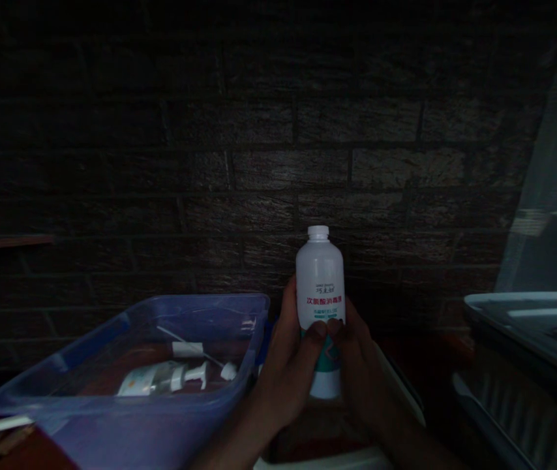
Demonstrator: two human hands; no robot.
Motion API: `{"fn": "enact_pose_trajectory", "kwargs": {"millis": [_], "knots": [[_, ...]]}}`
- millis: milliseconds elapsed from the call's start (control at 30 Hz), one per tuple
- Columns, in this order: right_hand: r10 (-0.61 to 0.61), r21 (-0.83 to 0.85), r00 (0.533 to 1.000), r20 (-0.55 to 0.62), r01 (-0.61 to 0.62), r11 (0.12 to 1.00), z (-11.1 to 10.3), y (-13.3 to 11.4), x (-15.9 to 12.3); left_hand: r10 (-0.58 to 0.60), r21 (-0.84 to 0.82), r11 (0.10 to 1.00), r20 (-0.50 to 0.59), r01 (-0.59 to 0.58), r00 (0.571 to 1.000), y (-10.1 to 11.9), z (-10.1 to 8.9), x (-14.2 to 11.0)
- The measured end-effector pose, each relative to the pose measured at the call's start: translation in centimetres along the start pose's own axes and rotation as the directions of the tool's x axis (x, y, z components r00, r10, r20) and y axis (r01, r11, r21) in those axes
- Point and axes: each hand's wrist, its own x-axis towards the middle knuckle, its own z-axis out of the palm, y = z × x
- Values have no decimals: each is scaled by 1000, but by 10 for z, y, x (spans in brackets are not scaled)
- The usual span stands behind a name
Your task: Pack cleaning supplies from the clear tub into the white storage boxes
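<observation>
A white capped bottle (320, 267) with red and green lettering and a green lower label stands upright between my two hands, its front facing me. My left hand (291, 356) wraps its left side, the thumb lying across the label. From the right, my right hand (357, 349) grips it the same way, and both thumb tips nearly meet on the front. The fingers behind the bottle are hidden. Just left of my hands sits a translucent blue plastic bin (161, 408). Inside it lie a pump bottle (154, 378) on its side and a white pump top with a thin tube (228, 371).
A dark brick wall (259, 170) closes off the back. At right stands a lidded container (533, 303) with ribbed sides. Below my hands shows the pale rim of another container (337, 460). A reddish box corner (14, 450) juts in at lower left.
</observation>
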Motion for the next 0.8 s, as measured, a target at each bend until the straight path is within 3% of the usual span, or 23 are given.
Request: {"fn": "enact_pose_trajectory", "kwargs": {"millis": [433, 800], "knots": [[43, -25, 999, -17, -44, 999, -1, -1, -3, -8, -32, 999, -10, 8, 1000, -3, 0, -2], [110, 100, 994, -21, -107, 989, -1, 12, -3, -54, -114, 992, 7, 54, 999, -8, -1, -4]]}}
